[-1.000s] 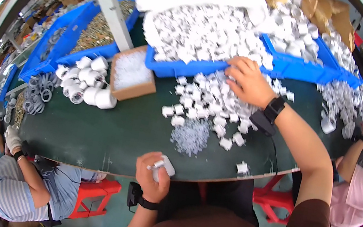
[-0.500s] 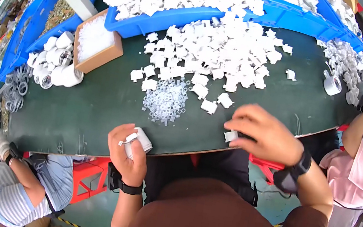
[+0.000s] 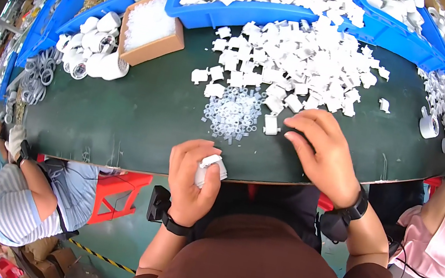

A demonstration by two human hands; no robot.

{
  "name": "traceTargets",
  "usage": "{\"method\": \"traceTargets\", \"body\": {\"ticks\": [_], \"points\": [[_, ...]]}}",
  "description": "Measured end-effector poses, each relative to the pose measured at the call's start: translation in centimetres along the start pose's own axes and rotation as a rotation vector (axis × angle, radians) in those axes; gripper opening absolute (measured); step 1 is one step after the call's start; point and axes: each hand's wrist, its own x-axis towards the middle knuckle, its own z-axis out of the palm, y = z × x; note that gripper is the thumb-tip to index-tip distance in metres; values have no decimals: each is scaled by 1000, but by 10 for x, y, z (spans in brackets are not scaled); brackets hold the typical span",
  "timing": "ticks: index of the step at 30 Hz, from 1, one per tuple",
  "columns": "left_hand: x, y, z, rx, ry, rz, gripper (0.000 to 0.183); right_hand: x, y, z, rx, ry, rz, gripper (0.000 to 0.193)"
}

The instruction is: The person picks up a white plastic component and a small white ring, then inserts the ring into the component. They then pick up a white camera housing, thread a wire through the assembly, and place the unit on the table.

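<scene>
Green table [image 3: 141, 125], busy workshop. Small wht plastic part [image 3: 220, 171] is in L hand [image 3: 186, 183], fingers curled round it, at table's front edge. R hand [image 3: 324, 154] half open, nothing seen in it, tips near a lone wht piece [image 3: 271, 125]. Beyond: pile of clear rings [image 3: 233, 112], heap of wht pcs [image 3: 307, 64], full blue bin [image 3: 244, 16].

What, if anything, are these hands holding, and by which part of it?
The left hand holds a white piece by its left side, between thumb and fingers; the right hand appears empty.
</scene>
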Motion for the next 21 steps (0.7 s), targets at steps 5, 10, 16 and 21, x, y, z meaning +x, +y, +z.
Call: {"method": "traceTargets", "body": {"ticks": [5, 10, 16, 21], "points": [[5, -5, 0, 6, -31, 57, 23, 4, -20, 32, -22, -12, -125, 19], [3, -5, -2, -59, -48, 30, 23, 9, -18, 28, -123, -7, -62, 26], [12, -1, 1, -48, -52, 49, 21, 20, -37, 10, 50, -116, -165, 34], [17, 6, 1, -40, -72, 83, 19, 24, -65, 16, 419, -297, 63, 27]]}}
